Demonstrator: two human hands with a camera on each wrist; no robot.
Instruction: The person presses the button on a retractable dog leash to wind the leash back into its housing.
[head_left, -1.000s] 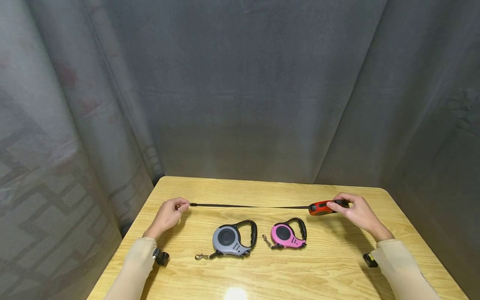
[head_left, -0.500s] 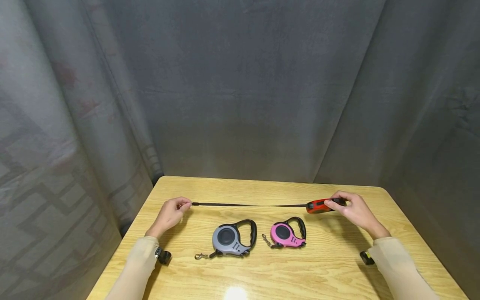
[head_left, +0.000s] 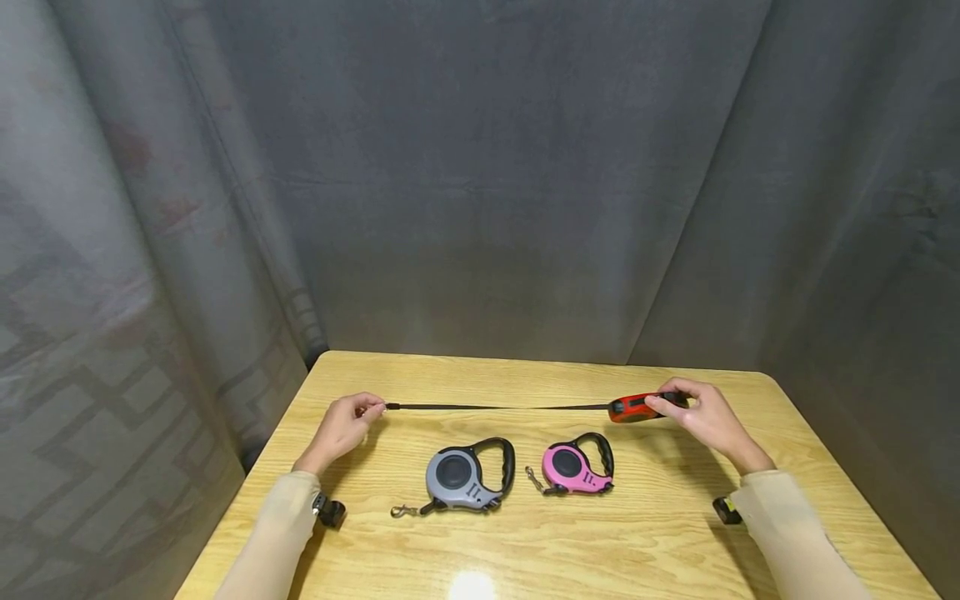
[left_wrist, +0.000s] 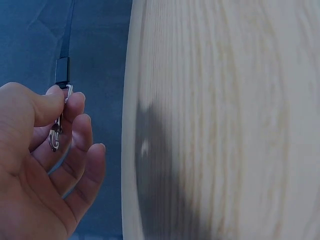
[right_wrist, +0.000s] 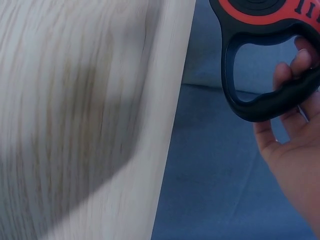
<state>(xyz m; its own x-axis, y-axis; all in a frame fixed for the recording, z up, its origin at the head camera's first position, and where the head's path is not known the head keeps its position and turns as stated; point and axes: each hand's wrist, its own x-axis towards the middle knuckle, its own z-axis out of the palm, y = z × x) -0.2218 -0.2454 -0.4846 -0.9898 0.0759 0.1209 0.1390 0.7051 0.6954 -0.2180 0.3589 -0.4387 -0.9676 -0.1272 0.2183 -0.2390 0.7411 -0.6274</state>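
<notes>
My right hand [head_left: 705, 421] holds a red and black retractable dog leash [head_left: 627, 409] above the far right of the table. Fingers curl through its black loop handle [right_wrist: 285, 102] in the right wrist view. From its case a black strap [head_left: 442, 407] runs taut leftward to my left hand [head_left: 341, 432]. There, thumb and index finger pinch the strap's metal snap hook [left_wrist: 54, 137], while the other fingers stay loosely bent. Nearer me on the table lie a grey retractable leash [head_left: 454, 472] and a smaller pink one [head_left: 567, 463], each with its hook out to the left.
Everything sits on or over a light wooden table [head_left: 570, 550] with rounded far corners. Grey curtains [head_left: 480, 183] hang behind it and along both sides. A dark wrist camera [head_left: 328, 510] is strapped to my left sleeve.
My right hand has shifted a little left with the red leash, and my left hand slightly right. The stretch of strap between them is somewhat shorter. The grey and pink leashes have stayed put.
</notes>
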